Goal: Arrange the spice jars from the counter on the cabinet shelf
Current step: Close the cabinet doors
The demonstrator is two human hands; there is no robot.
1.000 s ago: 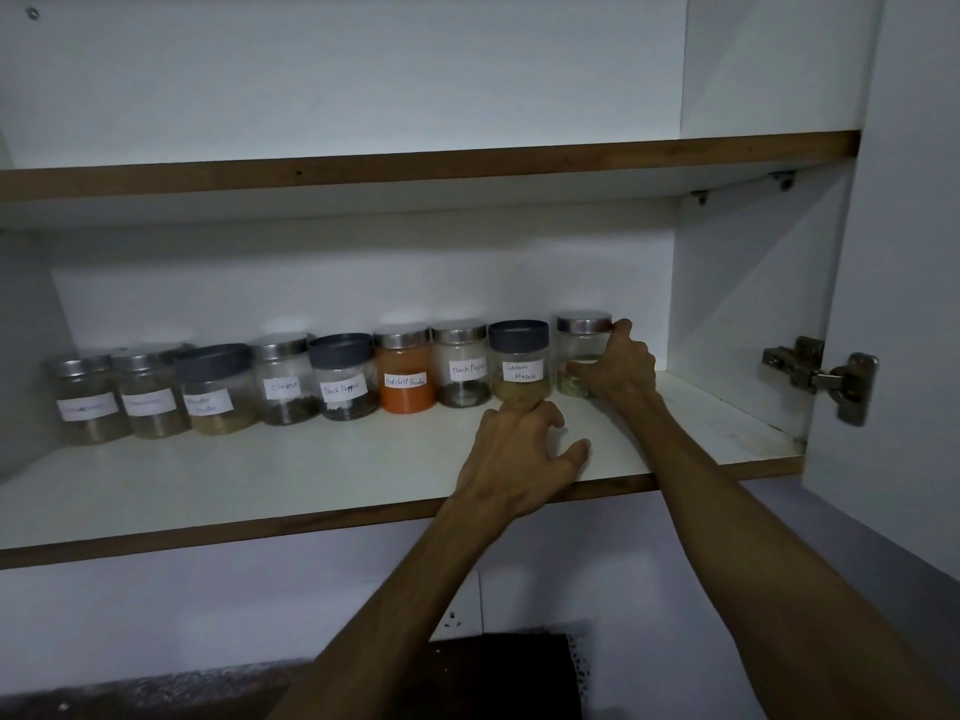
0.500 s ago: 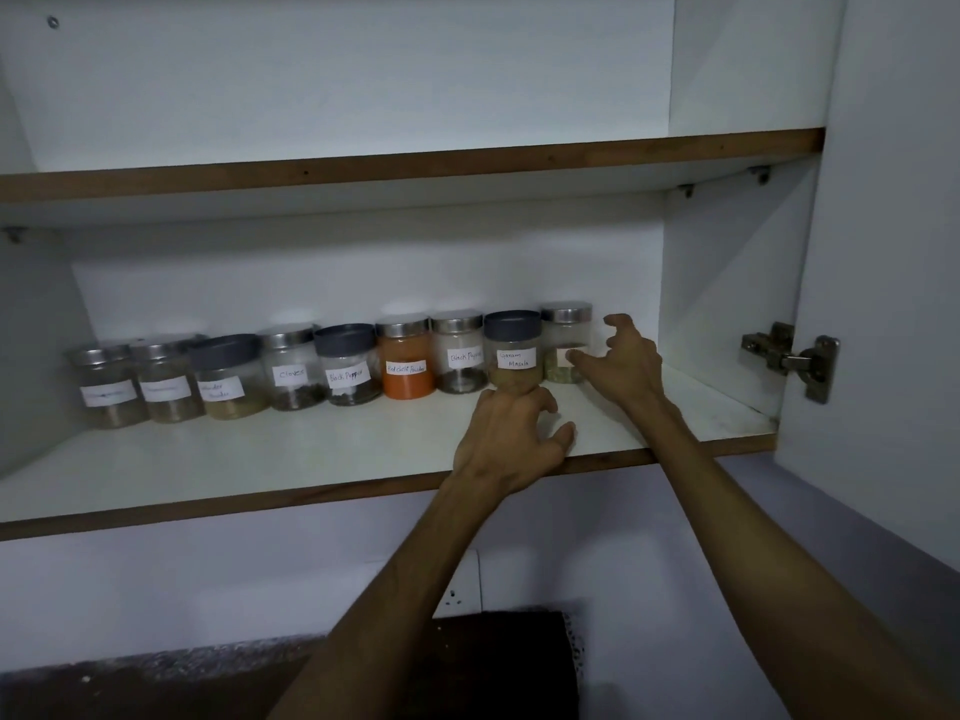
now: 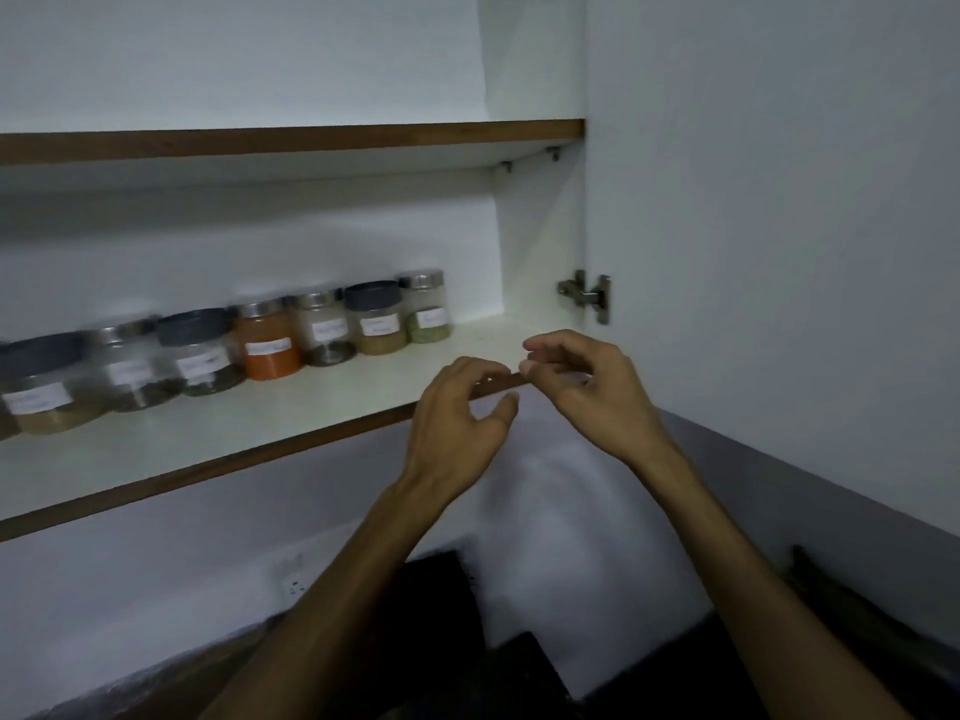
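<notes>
Hovering empty, loosely curled, your left hand point(image 3: 457, 413) and right hand point(image 3: 587, 387) leave the jars point(image 3: 374, 319) at ten o'clock lined up; next, check the counter.

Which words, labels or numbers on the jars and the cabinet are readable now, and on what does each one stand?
No text can be read with certainty.
White handwritten labels on the spice jars, such as the orange jar, dark-lidded jar and rightmost jar: blurred, unreadable.
Cabinet shelf and hinge: no text visible.
</notes>
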